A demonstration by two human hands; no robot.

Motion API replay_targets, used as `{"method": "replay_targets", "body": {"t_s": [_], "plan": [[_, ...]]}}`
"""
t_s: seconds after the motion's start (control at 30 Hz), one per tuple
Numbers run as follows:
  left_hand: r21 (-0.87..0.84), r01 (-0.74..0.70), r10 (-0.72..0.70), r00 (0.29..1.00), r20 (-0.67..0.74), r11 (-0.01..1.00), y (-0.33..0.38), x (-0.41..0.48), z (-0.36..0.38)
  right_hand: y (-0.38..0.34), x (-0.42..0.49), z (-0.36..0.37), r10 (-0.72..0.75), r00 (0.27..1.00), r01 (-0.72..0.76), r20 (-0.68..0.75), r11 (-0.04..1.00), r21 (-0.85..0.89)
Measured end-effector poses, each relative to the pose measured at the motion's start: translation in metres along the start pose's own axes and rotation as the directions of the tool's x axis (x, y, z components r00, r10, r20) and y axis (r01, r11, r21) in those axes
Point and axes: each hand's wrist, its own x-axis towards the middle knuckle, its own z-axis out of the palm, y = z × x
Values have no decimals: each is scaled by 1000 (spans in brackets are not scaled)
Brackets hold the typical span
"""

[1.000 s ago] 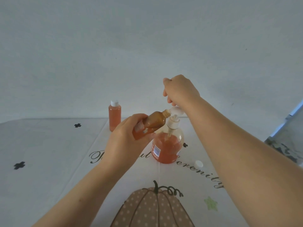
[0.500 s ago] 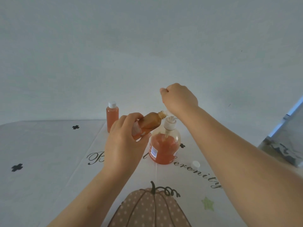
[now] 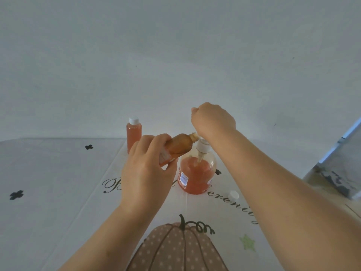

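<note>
My left hand grips a small amber bottle, uncapped and tilted so its open neck points right at the pump head of a round soap dispenser. The dispenser stands on the table, about half full of orange liquid. My right hand is curled in a fist above the dispenser's white pump and hides the pump's spout; whether it holds the spout is not visible.
A second small bottle of orange liquid with a white cap stands behind, to the left. A loose white cap lies on the tablecloth right of the dispenser. A grey wall rises behind; a dark object sits at the far right.
My right hand has dropped lower onto the pump top. My left hand has kept the amber bottle tilted at the pump, with its neck closer to the spout.
</note>
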Motion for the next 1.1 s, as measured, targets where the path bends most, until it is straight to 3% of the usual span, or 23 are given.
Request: {"method": "replay_targets", "body": {"t_s": [0.47,0.97,1.1], "plan": [[16,-51,52,998,-19,999,-3,2,-2,-3,3,-12,-1,1000,3,27,998,-67],[-11,-66,66,998,9,998,-7,2,-1,-2,5,0,9,999,-9,36,1000,-10],[-25,-75,75,997,1,997,-4,2,-2,-3,4,-10,-49,999,50,7,997,-62]]}}
